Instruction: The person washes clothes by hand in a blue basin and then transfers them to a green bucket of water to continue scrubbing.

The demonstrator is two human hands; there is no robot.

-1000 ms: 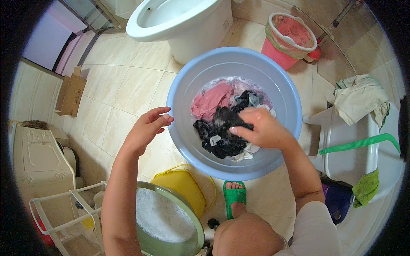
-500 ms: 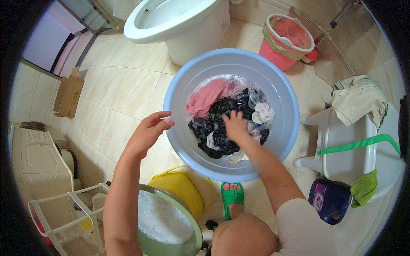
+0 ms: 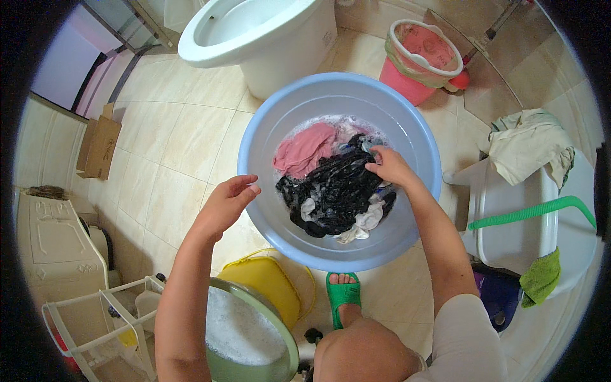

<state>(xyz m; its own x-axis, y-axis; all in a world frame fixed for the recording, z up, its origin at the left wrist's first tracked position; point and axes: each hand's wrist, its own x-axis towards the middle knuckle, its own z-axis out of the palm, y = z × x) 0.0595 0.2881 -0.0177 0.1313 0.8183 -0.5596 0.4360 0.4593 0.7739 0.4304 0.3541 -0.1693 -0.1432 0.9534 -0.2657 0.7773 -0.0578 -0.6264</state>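
A large light-blue basin (image 3: 417,219) holds wet laundry in sudsy water. Inside are a pink cloth (image 3: 305,149), a spread of black clothing (image 3: 334,188), and white pieces such as a crumpled white cloth (image 3: 369,218). My right hand (image 3: 391,167) is over the right part of the laundry, thumb and fingers apart, at the edge of the black clothing; whether the fingertips touch it I cannot tell. Just outside the basin's left rim, my left hand (image 3: 230,198) hovers with fingers extended and nothing in it.
A green tub (image 3: 289,344) of suds and a yellow bucket (image 3: 270,283) stand near me. Beyond the basin are a toilet (image 3: 280,57) and a pink bin (image 3: 407,79). At right, a white tub (image 3: 515,210) carries a pale cloth (image 3: 531,146) and a green hose (image 3: 528,214).
My right hand has moved from the middle of the black clothing to the right and farther away. The black clothing lies more spread out. My left hand remains by the rim.
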